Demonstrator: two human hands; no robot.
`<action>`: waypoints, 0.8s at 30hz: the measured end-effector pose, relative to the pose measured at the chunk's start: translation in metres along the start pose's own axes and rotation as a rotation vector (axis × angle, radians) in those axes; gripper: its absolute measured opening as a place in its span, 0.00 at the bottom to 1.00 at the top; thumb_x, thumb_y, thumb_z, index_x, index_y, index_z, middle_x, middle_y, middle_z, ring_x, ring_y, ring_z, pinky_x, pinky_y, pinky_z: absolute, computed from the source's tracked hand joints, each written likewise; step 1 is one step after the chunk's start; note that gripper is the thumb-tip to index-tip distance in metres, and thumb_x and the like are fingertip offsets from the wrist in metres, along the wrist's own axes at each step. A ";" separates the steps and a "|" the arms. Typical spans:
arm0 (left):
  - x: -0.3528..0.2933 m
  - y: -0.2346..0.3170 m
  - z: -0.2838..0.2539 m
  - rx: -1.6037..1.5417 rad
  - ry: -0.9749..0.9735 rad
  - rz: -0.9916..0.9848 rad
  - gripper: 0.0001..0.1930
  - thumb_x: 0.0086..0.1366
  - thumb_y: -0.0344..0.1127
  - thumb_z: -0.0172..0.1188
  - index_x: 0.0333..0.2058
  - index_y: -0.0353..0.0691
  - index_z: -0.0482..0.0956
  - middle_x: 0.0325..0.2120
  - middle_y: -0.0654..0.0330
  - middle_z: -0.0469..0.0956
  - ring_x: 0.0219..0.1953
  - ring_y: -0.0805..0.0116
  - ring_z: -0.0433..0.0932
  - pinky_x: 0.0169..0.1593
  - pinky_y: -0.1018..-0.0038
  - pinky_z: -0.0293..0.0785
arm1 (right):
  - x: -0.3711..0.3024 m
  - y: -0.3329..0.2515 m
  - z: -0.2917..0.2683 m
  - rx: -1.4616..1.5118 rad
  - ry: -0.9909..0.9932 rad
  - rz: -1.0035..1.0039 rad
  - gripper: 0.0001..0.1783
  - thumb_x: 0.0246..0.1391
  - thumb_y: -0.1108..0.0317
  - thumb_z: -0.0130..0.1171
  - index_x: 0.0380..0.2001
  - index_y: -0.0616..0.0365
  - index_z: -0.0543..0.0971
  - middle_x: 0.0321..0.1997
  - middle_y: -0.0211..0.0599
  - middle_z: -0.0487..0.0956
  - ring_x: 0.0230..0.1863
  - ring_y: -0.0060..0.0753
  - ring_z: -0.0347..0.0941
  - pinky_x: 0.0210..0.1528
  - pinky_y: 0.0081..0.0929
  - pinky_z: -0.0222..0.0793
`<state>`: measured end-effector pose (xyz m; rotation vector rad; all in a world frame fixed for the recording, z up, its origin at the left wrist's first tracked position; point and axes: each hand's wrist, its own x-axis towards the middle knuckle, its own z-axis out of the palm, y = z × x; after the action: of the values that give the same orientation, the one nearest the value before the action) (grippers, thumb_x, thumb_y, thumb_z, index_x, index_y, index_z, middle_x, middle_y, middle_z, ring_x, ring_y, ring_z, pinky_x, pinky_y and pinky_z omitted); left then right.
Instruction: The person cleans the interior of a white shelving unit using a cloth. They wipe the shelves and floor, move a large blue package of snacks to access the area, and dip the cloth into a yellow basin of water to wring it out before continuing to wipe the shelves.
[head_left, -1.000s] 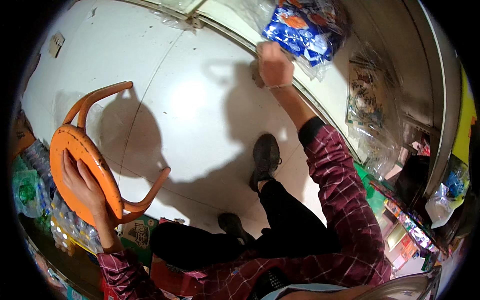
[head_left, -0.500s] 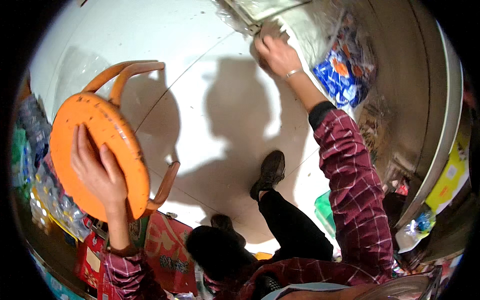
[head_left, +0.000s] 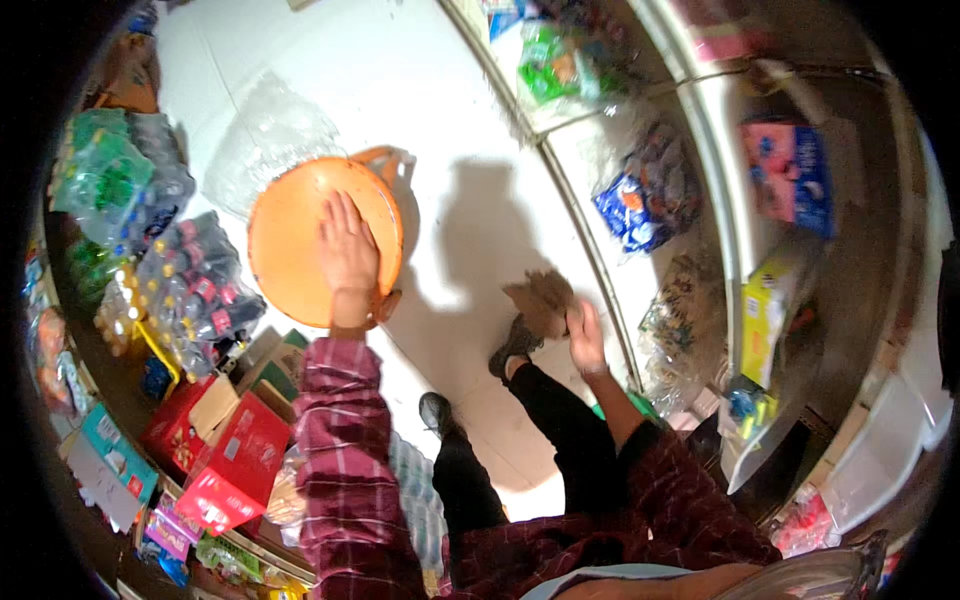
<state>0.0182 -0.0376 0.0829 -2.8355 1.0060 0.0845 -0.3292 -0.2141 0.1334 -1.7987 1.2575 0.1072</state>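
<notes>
1. The left hand (head_left: 350,258) lies flat and unclenched, palm down, on the seat of the orange stool (head_left: 285,250), left of the frame's middle; its fingers point up the frame. Its plaid sleeve (head_left: 345,430) runs almost straight up from the lower edge.
2. The right hand (head_left: 587,342), just right of centre, grasps a brownish cloth (head_left: 541,303) that spreads out to its left; the arm bends in from the lower right.
3. Counted: one stool, one cloth, two dark shoes (head_left: 433,410) at lower centre, two red boxes (head_left: 238,455) at lower left, and one yellow box (head_left: 762,325) at right.
4. The floor (head_left: 350,60) is pale and glossy with thin joint lines; clear plastic wrap (head_left: 262,140) lies on it above and left of the seat.
5. Packed bottles (head_left: 200,290) stand at left; shelving (head_left: 716,190) curves down the right, with a blue bag (head_left: 625,212) near its floor edge.
</notes>
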 end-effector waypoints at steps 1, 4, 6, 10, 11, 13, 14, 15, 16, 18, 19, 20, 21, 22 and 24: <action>-0.003 0.021 -0.016 0.101 -0.120 0.076 0.29 0.63 0.39 0.47 0.62 0.34 0.55 0.62 0.51 0.56 0.64 0.55 0.55 0.64 0.63 0.51 | -0.026 0.010 -0.016 0.142 0.039 0.073 0.24 0.60 0.64 0.45 0.57 0.64 0.64 0.56 0.43 0.68 0.57 0.39 0.62 0.61 0.31 0.54; -0.061 0.062 -0.043 -0.105 -0.259 0.140 0.26 0.58 0.34 0.51 0.56 0.35 0.65 0.54 0.50 0.67 0.58 0.56 0.65 0.60 0.60 0.59 | -0.109 -0.037 -0.069 0.501 0.019 0.487 0.24 0.55 0.71 0.46 0.56 0.63 0.65 0.53 0.36 0.71 0.56 0.31 0.64 0.59 0.25 0.56; -0.118 0.095 -0.104 -0.541 -0.357 0.177 0.09 0.57 0.36 0.53 0.34 0.38 0.75 0.31 0.51 0.75 0.39 0.53 0.75 0.44 0.59 0.71 | -0.164 -0.027 -0.099 0.825 -0.049 0.225 0.24 0.53 0.72 0.45 0.54 0.64 0.67 0.49 0.35 0.74 0.52 0.27 0.66 0.55 0.23 0.59; -0.261 0.106 -0.211 -0.776 -0.650 0.605 0.20 0.61 0.43 0.51 0.46 0.37 0.72 0.41 0.47 0.76 0.45 0.47 0.74 0.49 0.57 0.69 | -0.277 -0.029 -0.166 0.605 -0.201 0.095 0.21 0.54 0.70 0.46 0.51 0.66 0.70 0.48 0.39 0.74 0.50 0.29 0.67 0.52 0.26 0.62; -0.285 0.105 -0.232 -0.858 -0.801 0.676 0.20 0.61 0.44 0.51 0.48 0.38 0.71 0.42 0.46 0.76 0.46 0.47 0.74 0.50 0.58 0.69 | -0.301 -0.014 -0.174 0.712 -0.185 0.176 0.18 0.55 0.67 0.47 0.47 0.63 0.72 0.45 0.38 0.74 0.48 0.30 0.68 0.51 0.28 0.63; -0.317 0.090 -0.247 -0.836 -1.046 0.766 0.20 0.63 0.44 0.49 0.49 0.38 0.71 0.43 0.45 0.76 0.48 0.47 0.73 0.51 0.60 0.69 | -0.350 -0.082 -0.212 0.762 -0.017 0.259 0.15 0.57 0.61 0.48 0.42 0.59 0.75 0.41 0.37 0.75 0.44 0.30 0.69 0.48 0.29 0.65; -0.338 0.087 -0.263 -0.780 -0.959 0.829 0.19 0.63 0.43 0.49 0.48 0.39 0.72 0.42 0.45 0.76 0.46 0.46 0.74 0.50 0.60 0.70 | -0.383 -0.096 -0.229 0.744 0.081 0.336 0.15 0.57 0.59 0.49 0.41 0.58 0.76 0.41 0.36 0.75 0.44 0.28 0.69 0.48 0.28 0.64; -0.339 0.085 -0.289 -0.814 -1.003 0.870 0.19 0.63 0.42 0.51 0.48 0.38 0.73 0.42 0.46 0.77 0.46 0.50 0.75 0.49 0.63 0.70 | -0.408 -0.093 -0.238 0.673 0.233 0.348 0.16 0.56 0.58 0.50 0.40 0.58 0.76 0.42 0.36 0.75 0.43 0.28 0.69 0.47 0.28 0.66; -0.340 0.077 -0.315 -0.840 -1.051 0.888 0.18 0.63 0.40 0.52 0.49 0.37 0.73 0.41 0.47 0.77 0.45 0.54 0.76 0.49 0.66 0.71 | -0.432 -0.093 -0.246 0.895 0.282 0.429 0.18 0.55 0.57 0.53 0.42 0.57 0.76 0.43 0.36 0.76 0.42 0.29 0.71 0.45 0.30 0.67; -0.351 0.049 -0.307 -0.736 -1.063 0.750 0.19 0.63 0.41 0.53 0.50 0.38 0.72 0.41 0.49 0.78 0.45 0.57 0.77 0.49 0.68 0.71 | -0.465 -0.021 -0.227 0.914 0.403 0.476 0.20 0.53 0.55 0.55 0.43 0.58 0.76 0.44 0.38 0.76 0.42 0.31 0.72 0.43 0.31 0.69; -0.341 0.028 -0.307 -0.736 -1.053 0.718 0.19 0.63 0.41 0.52 0.50 0.39 0.73 0.41 0.49 0.78 0.45 0.57 0.77 0.49 0.68 0.71 | -0.476 -0.007 -0.221 0.921 0.447 0.512 0.21 0.53 0.55 0.56 0.43 0.58 0.76 0.44 0.38 0.76 0.42 0.32 0.73 0.43 0.31 0.70; -0.332 0.008 -0.314 -0.641 -1.019 0.719 0.19 0.62 0.41 0.53 0.50 0.39 0.73 0.43 0.48 0.77 0.46 0.55 0.76 0.50 0.67 0.71 | -0.490 0.006 -0.218 0.918 0.488 0.557 0.21 0.52 0.54 0.56 0.44 0.59 0.75 0.44 0.38 0.76 0.42 0.33 0.73 0.43 0.31 0.70; -0.319 -0.009 -0.314 -0.543 -1.004 0.721 0.19 0.62 0.40 0.52 0.49 0.38 0.73 0.44 0.47 0.76 0.47 0.53 0.76 0.50 0.66 0.71 | -0.503 0.013 -0.226 0.893 0.533 0.575 0.22 0.52 0.54 0.56 0.44 0.59 0.75 0.44 0.39 0.76 0.42 0.33 0.73 0.43 0.30 0.70; -0.301 -0.029 -0.311 -0.417 -0.961 0.767 0.20 0.61 0.41 0.51 0.49 0.37 0.73 0.44 0.45 0.76 0.48 0.50 0.75 0.50 0.66 0.71 | -0.517 0.034 -0.220 0.907 0.595 0.594 0.25 0.51 0.52 0.56 0.46 0.59 0.74 0.45 0.41 0.76 0.44 0.35 0.72 0.45 0.32 0.69; -0.277 -0.063 -0.339 -0.245 -0.879 0.766 0.20 0.59 0.44 0.50 0.41 0.33 0.76 0.38 0.42 0.77 0.44 0.43 0.75 0.47 0.58 0.72 | -0.545 0.082 -0.207 0.913 0.692 0.629 0.32 0.48 0.48 0.57 0.51 0.61 0.71 0.46 0.45 0.76 0.49 0.38 0.71 0.48 0.34 0.68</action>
<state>-0.1539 0.1348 0.4513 -1.9628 1.7556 1.4243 -0.7358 0.0174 0.4901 -0.6075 1.8977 -0.6875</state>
